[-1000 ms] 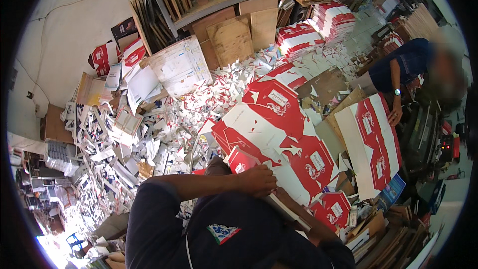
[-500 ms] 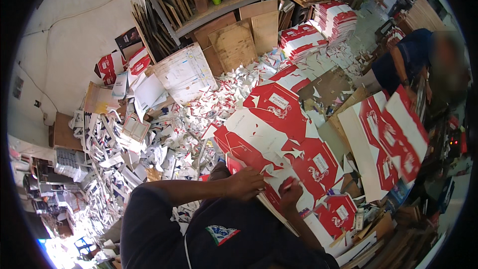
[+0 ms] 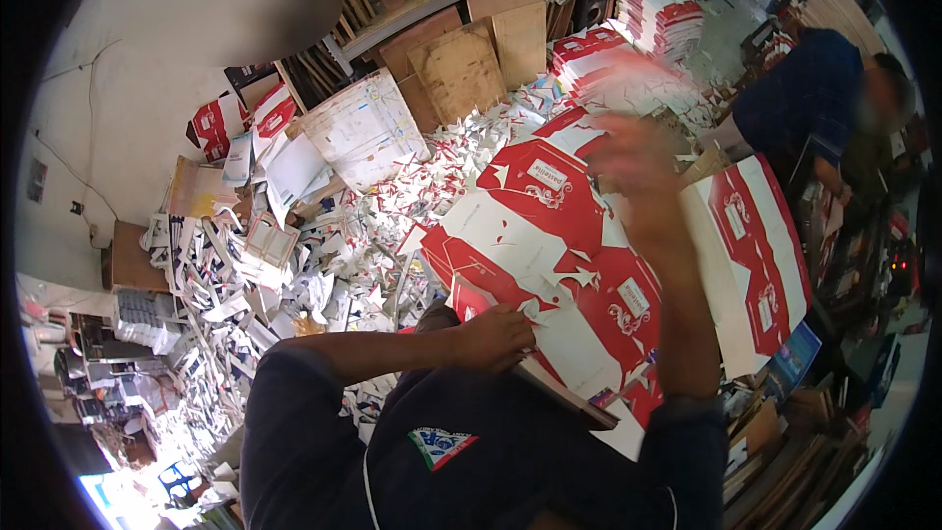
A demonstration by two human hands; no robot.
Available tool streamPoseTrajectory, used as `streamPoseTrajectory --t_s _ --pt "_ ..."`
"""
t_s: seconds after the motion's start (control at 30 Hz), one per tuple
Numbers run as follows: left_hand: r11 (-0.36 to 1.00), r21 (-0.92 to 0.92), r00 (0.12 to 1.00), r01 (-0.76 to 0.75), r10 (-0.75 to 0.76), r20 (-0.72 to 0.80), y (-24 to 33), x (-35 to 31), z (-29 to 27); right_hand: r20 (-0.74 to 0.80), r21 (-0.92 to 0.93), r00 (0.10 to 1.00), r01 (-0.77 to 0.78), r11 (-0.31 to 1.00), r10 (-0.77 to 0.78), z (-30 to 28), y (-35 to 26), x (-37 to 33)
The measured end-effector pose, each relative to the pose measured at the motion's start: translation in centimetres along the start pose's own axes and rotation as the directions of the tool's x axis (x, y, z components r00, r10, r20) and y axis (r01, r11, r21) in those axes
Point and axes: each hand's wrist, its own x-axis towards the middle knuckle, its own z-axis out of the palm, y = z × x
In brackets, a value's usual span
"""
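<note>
Red-and-white printed cardboard sheets (image 3: 496, 245), die-cut with folded-looking outlines, lie piled in front of me. My left hand (image 3: 498, 336) rests at the near left edge of the pile, fingers curled closed. A small white torn scrap (image 3: 536, 310) shows by its fingertips; what the fingers hold is hidden. My right arm stretches forward over the pile's right side. My right hand (image 3: 631, 149) is smeared by motion above the far sheets, so its fingers cannot be read. Beyond it is a pale reddish blur (image 3: 643, 79) that I cannot make out.
Paper offcuts (image 3: 334, 275) cover the floor to the left. Stacked red-and-white sheets (image 3: 659, 25) stand far back, near leaning wooden boards (image 3: 456, 74). At right, a co-worker (image 3: 800, 98) in dark blue bends beside another printed sheet (image 3: 751, 265). A blurred dark oval covers the upper left.
My right hand has swung from the near edge far forward over the pile. My left hand has shifted slightly. The raised printed sheet by the co-worker is no longer seen there; the co-worker has shifted.
</note>
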Motion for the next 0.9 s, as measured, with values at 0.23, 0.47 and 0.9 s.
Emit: streamPoseTrajectory --t_s 0.23,0.47,0.9 --pt "0.998 -0.055 1.0 0.008 -0.009 -0.017 -0.3 -0.2 0.0 0.73 0.401 0.675 -0.552 0.731 0.109 18.9 8.2 -12.7" --pt "0.925 -0.185 0.936 0.332 -0.347 -0.052 -0.2 0.1 0.6 0.881 0.421 0.469 -0.835 0.355 0.059 11.1 4.9 -21.8" --pt "0.952 -0.297 0.994 0.068 -0.09 -0.063 -4.3 3.6 0.6 0.762 0.189 0.574 -0.639 0.746 0.298 8.0 5.2 -21.6"
